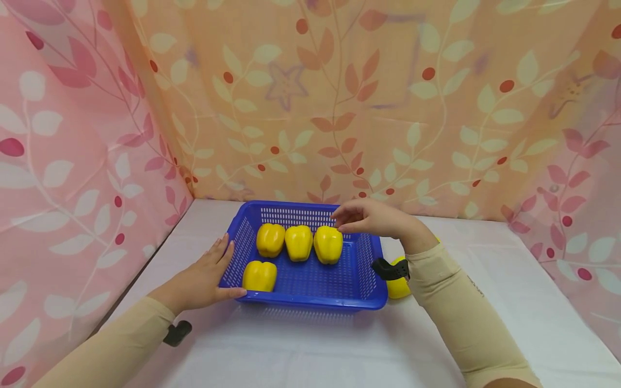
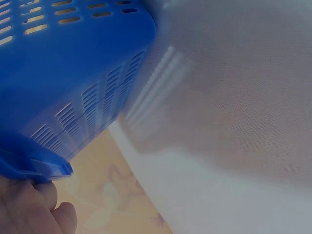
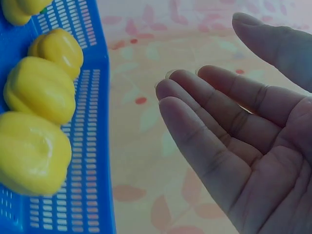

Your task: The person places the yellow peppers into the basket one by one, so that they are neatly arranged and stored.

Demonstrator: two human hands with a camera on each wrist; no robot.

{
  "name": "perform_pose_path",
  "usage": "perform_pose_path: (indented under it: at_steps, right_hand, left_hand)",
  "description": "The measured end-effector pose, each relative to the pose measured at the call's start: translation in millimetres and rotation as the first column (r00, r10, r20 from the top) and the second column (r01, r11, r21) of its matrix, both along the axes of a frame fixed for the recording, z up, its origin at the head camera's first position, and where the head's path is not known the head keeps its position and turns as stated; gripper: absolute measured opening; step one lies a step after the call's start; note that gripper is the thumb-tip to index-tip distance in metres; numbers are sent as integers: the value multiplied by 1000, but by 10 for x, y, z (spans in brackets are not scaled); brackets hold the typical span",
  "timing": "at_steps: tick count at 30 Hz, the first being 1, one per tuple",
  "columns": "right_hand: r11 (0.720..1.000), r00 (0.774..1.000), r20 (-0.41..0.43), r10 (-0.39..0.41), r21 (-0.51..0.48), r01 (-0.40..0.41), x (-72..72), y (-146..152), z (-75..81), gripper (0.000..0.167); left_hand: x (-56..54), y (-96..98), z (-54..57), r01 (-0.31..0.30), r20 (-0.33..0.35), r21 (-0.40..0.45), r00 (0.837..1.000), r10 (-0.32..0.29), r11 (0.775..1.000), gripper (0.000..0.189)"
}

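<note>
Your beige sleeves [image 1: 458,302] flank the blue basket [image 1: 310,300]. Your left hand [image 1: 201,277] lies, fingers extended, on its left rim. Your right hand [image 1: 375,218], relaxed and grasping nothing, hovers near its back rim. Four yellow peppers [image 1: 298,242] sit inside the basket; another yellow object [image 1: 399,291], partly hidden, lies beside its right wall.

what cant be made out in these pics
Head view: most of the outside pepper, hidden by the right sleeve and strap.
Head view: the yellow sliver beside that sleeve, too small to identify.
Left wrist view: the rest of the left hand, cut off at the lower left.
Right wrist view: the uppermost pepper, cut off by the top edge.
</note>
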State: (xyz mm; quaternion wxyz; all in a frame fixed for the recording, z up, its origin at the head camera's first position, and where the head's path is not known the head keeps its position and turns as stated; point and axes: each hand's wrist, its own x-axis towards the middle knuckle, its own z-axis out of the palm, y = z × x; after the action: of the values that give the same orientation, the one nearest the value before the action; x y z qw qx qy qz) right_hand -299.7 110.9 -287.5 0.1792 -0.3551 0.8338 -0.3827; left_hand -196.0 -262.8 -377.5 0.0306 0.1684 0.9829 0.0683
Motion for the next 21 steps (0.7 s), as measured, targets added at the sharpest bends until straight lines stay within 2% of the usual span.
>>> perform_pose_path:
  at_steps: [6,13,21]
  right_hand:
    - [998,998,-11,-67,5,67,12,274,-7,35]
    - [994,994,-26,-108,22,109,16,574,-63,35]
    - [990,990,-20,-142,-1,142,49,838,-159,36]
  left_hand:
    - [7,9,12,2,1,9,1000,-2,1000,115]
    - [12,7,11,5,2,12,1000,-5,1000,115]
    - [-8,-7,-14,-2,-1,4,1000,2,1000,116]
